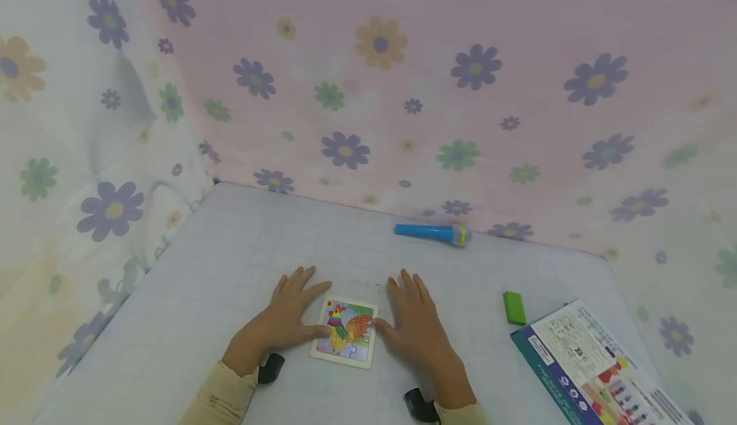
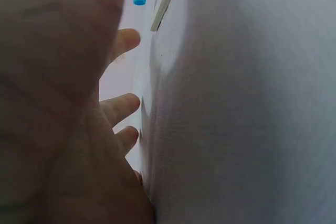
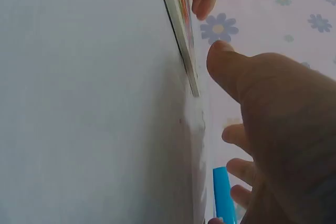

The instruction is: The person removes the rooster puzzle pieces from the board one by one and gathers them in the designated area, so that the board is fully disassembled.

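Observation:
A small square jigsaw puzzle (image 1: 348, 332) with a white frame and a colourful rooster picture lies flat on the table between both hands. My left hand (image 1: 290, 313) is at its left side, fingers spread and thumb tip over the picture's left edge. On the other side, my right hand (image 1: 416, 319) has its fingers extended forward, with the thumb tip right at the frame's right edge. In the right wrist view the puzzle's pale edge (image 3: 184, 45) shows side-on, near the right thumb (image 3: 226, 66). Neither hand grips anything.
A blue toy microphone (image 1: 428, 232) lies near the table's back edge. To the right are a green block (image 1: 514, 308) and a printed box (image 1: 599, 367) lying at an angle. Flowered cloth (image 1: 380, 105) hangs behind and along the sides of the white-covered table (image 1: 230, 252).

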Tool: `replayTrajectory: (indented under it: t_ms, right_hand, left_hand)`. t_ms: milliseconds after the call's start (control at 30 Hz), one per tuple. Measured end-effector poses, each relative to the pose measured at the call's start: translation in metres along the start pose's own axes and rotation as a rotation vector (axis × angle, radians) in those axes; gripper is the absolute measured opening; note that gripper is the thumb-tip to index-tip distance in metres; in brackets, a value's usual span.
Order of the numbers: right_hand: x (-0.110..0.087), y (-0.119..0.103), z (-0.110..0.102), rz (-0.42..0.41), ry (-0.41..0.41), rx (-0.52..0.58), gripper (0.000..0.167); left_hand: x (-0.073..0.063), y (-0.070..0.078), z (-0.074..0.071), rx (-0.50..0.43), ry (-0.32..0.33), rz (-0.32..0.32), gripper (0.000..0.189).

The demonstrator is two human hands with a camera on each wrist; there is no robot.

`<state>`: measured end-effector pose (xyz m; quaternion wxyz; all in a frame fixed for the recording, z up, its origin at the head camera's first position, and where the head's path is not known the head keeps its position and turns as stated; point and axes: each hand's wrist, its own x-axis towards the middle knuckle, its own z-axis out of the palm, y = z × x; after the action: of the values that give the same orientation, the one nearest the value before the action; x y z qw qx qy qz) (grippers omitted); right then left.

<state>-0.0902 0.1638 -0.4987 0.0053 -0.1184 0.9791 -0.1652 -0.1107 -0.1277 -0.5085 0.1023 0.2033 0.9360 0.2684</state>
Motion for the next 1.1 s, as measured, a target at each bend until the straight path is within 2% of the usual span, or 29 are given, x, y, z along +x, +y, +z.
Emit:
replayTrajectory:
  t_ms: [67,167,300,433,633,1100]
  right_hand:
    - [0.003,-0.007,0.002,-0.011,-0.005,0.007,0.084]
    - [0.006,-0.019,0.004,-0.041,0.037,0.028,0.079]
    - [0.008,-0.034,0.006,-0.075,0.066,0.096,0.063]
    - [0.009,-0.049,0.007,-0.113,0.03,0.179,0.043]
    - [0.013,-0.065,0.01,-0.152,-0.039,0.248,0.036]
    - [0.017,-0.088,0.011,-0.019,-0.089,0.169,0.042]
  left_hand:
    - [0.0,0.001,0.001,-0.006,0.001,0.005,0.085]
    - [0.0,0.003,0.0,-0.013,0.012,0.015,0.079]
    - [-0.001,0.004,0.0,-0.013,0.004,0.019,0.075]
    - [-0.002,0.004,-0.002,-0.004,0.004,0.025,0.072]
    - [-0.002,0.005,-0.004,-0.012,0.02,0.057,0.072]
    - [-0.001,0.001,-0.001,-0.013,0.027,0.066,0.074]
